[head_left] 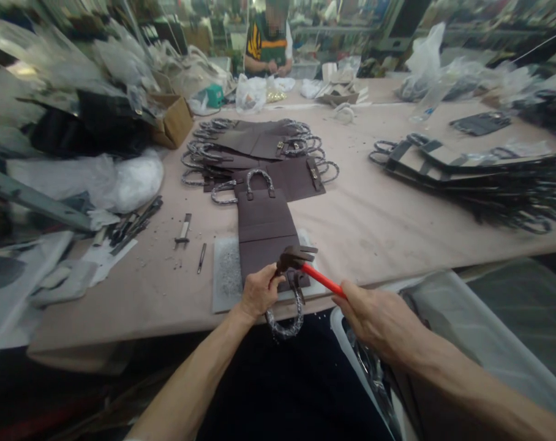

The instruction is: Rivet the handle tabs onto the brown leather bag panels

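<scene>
Fingers of the right hand (pixel 372 312) wrapped a red-handled hammer (pixel 321 278); the left hand (pixel 261 293) pinched something hidden beneath its head, over brown leather (pixel 266 223)!

Leather-bag workshop: bench (pixel 346 226), stacked bag panels (pixel 255 144), hammer (pixel 321 280).

Two bare forearms reach inward from the lower corners. The left hand (pixel 261 293) is closed, thumb and index finger pinched together, its back turned upward. The right hand (pixel 367 312) is curled in a grip, wrist nearly straight, its forearm slanting down toward the lower right.
</scene>
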{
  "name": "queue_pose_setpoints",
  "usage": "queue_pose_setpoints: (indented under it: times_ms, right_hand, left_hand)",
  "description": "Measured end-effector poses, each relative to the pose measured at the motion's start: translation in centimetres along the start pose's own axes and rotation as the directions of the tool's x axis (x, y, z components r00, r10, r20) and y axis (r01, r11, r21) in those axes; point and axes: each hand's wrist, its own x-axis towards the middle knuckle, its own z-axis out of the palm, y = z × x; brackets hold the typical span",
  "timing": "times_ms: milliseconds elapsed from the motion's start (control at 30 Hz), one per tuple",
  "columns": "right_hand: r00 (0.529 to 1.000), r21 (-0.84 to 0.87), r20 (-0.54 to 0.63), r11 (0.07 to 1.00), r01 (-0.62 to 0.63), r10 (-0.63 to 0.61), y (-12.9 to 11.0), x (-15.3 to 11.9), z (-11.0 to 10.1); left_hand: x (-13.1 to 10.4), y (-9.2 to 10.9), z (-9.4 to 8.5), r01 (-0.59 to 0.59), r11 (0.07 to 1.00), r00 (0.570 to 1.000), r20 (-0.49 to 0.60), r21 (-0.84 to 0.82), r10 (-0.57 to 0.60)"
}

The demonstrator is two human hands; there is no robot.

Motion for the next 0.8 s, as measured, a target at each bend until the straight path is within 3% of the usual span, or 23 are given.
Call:
queue_pose_setpoints:
  times_ms: [67,167,233,333,433,467,533,600,633,700,800]
  right_hand:
    - [0.985,0.042,0.132,0.992,-0.122,0.116,1.3,-0.1,0.4]
    - [0.933,0.174,0.168,0.922,-0.346,0.319,3.8,0.3,1.8]
    - [0.882,0.239,0.231,0.855,-0.460,0.410,5.9,0.8,3.7]
    - [0.789,0.207,0.359,0.782,-0.588,0.499,8.9,1.7,7.5]
    - [0.751,0.127,0.350,0.766,-0.630,0.560,10.3,2.5,10.2]
    - [0.767,0.111,0.311,0.780,-0.616,0.561,10.1,2.8,10.8]
    - [0.851,0.103,0.178,0.850,-0.516,0.495,8.8,3.5,11.5]
    - [0.951,0.155,0.021,0.939,-0.308,0.308,6.4,4.2,12.1]
    - [0.979,0.194,-0.041,0.963,-0.189,0.200,5.0,4.5,12.5]
    - [0.995,0.274,-0.091,0.962,-0.020,0.047,2.5,4.8,13.6]
    - [0.998,0.315,-0.059,0.949,0.001,0.019,0.2,4.9,15.5]
  left_hand:
    - [0.0,0.0,0.0,0.006,1.000,1.000,-0.001,-0.013,-0.006]
    - [0.0,0.0,0.0,0.012,0.999,1.000,0.004,-0.030,-0.012]
    - [0.0,0.0,0.0,0.024,0.999,1.000,0.014,-0.041,-0.023]
    - [0.1,0.1,-0.1,0.035,0.997,0.999,0.035,-0.064,-0.032]
    - [0.3,0.3,-0.5,0.044,0.996,0.997,0.063,-0.078,-0.039]
    - [0.4,0.4,-0.7,0.051,0.995,0.996,0.077,-0.082,-0.045]
    - [0.6,0.7,-1.1,0.068,0.994,0.992,0.114,-0.091,-0.057]
    - [0.8,1.0,-1.5,0.092,0.991,0.985,0.158,-0.102,-0.075]
    - [0.9,1.2,-1.7,0.106,0.989,0.980,0.178,-0.106,-0.086]
    - [1.0,1.6,-1.7,0.139,0.983,0.970,0.216,-0.117,-0.111]
    - [1.7,2.2,-1.6,0.276,0.943,0.950,0.204,-0.186,-0.238]
